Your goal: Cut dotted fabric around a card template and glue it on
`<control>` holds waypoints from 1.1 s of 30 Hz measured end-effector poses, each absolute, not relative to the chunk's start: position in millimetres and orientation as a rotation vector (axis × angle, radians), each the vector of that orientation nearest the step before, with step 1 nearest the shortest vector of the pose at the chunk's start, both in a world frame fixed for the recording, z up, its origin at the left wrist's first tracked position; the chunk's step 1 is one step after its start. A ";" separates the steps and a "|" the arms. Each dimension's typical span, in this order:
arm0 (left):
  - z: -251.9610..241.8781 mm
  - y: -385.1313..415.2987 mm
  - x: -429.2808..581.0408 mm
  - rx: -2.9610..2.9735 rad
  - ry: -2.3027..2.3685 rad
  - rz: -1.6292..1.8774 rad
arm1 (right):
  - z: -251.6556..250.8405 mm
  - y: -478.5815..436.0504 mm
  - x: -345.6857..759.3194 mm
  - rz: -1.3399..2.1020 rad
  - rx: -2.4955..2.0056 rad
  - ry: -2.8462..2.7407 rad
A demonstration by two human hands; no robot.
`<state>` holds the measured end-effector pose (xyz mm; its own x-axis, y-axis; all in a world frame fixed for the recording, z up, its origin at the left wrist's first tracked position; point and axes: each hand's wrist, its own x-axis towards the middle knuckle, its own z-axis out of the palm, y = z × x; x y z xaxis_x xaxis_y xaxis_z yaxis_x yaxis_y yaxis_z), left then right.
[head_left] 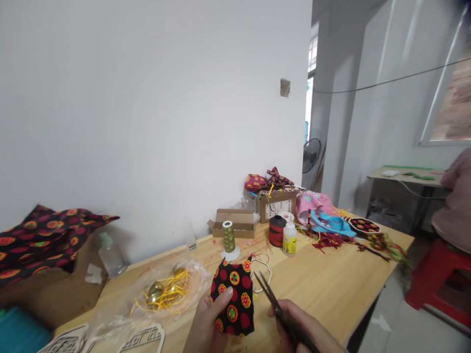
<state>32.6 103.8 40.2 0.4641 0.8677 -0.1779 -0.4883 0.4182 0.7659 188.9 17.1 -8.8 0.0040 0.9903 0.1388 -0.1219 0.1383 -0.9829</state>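
My left hand (pixel 215 314) grips a small piece of black patterned fabric (pixel 235 296), thumb across its front. Red, orange and green flower-like rounds cover the cloth, and two corners stick up in points. In my right hand (pixel 300 321) is a dark metal tool (pixel 274 301) with two slim tips slightly apart; whether it is scissors or tweezers I cannot tell. Its tips are close to the cloth's right edge. Behind the cloth, a loop of white cord (pixel 269 274) lies on the wooden table (pixel 312 284). A spool of green thread (pixel 228 238) stands just beyond.
At left are a plastic bag (pixel 125 289) with yellow cords and bells, a spray bottle (pixel 111 255), and a fabric-topped cardboard box (pixel 55 294). Farther back stand a glue bottle (pixel 290 239), a red spool (pixel 276 230) and boxes. A person (pixel 454 206) sits at right.
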 end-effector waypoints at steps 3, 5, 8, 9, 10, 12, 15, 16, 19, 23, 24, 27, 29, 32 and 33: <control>37.4 104.7 32.7 0.767 0.613 0.893 | 4.0 17.5 182.4 1.086 -1.093 -1.191; 34.1 105.6 32.9 0.830 0.602 0.847 | 15.1 17.6 179.9 1.026 -1.112 -1.232; 29.2 106.5 33.2 0.919 0.602 0.789 | 26.7 18.2 179.8 1.012 -1.127 -1.270; 27.7 106.8 33.2 0.933 0.599 0.779 | 28.1 18.2 180.3 1.014 -1.130 -1.275; 26.3 107.1 33.3 0.938 0.591 0.773 | 28.3 18.0 180.9 1.014 -1.131 -1.282; 24.0 107.9 33.2 0.940 0.569 0.746 | 25.6 17.1 182.5 0.996 -1.140 -1.297; 22.1 109.7 32.6 0.949 0.581 0.714 | 16.7 15.4 186.9 0.947 -1.198 -1.331; 22.0 110.3 32.3 0.952 0.595 0.714 | 13.2 15.0 189.4 0.928 -1.226 -1.337; 22.3 111.3 32.0 0.940 0.633 0.721 | 4.7 14.1 199.8 0.894 -1.306 -1.323; 23.1 111.6 32.2 0.906 0.676 0.705 | 4.1 8.9 216.5 0.841 -1.397 -1.288; 23.2 111.6 32.2 0.905 0.690 0.706 | 6.3 6.1 220.0 0.828 -1.411 -1.307; 23.6 112.1 31.9 0.920 0.732 0.711 | 17.1 -5.5 227.2 0.829 -1.441 -1.368; 24.3 112.4 31.9 0.945 0.755 0.718 | 25.9 -13.9 230.1 0.837 -1.457 -1.370; 25.6 112.1 32.3 0.983 0.784 0.723 | 38.7 -21.5 233.6 0.858 -1.484 -1.415; 25.8 111.7 32.4 0.997 0.783 0.718 | 42.2 -21.8 234.4 0.877 -1.492 -1.453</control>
